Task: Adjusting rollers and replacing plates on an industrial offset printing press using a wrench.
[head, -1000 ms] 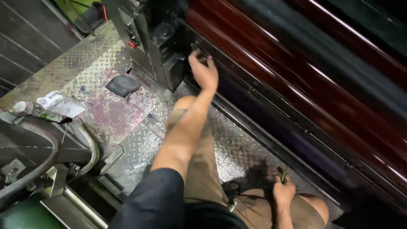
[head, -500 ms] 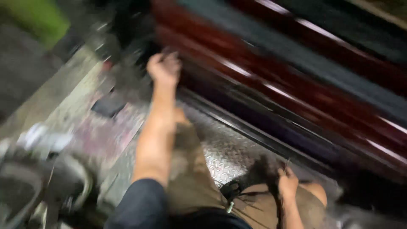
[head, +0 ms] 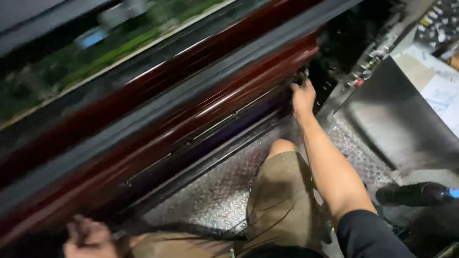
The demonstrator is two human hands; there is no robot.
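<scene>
Nearest, at the bottom edge, the person's left hand [head: 88, 237] sits low on the left, blurred, its fingers curled loosely; whether it grips anything cannot be told. It lies right against the near foot of a long dark-red glossy roller [head: 191, 119]. Beside it, in the near middle, a bent knee in khaki shorts [head: 279, 200] rests over a silver diamond-patterned metal floor plate [head: 215, 191]. To the near right lies a dark bottle [head: 411, 195] with a blue cap, on its side, just beside the person's upper arm in a black sleeve [head: 368, 234].

Farther off, the bare right arm stretches away and up to the right hand [head: 303, 95]. Its fingers are closed around a small dark part at the right end of the roller, where the roller meets the black machine frame [head: 349, 43]; the part itself is too dark to make out.

Right of the arm stands a slanted grey metal panel [head: 397, 124], with pale paper sheets [head: 437, 91] above it at the far right. The roller runs diagonally from near left to far right.
</scene>
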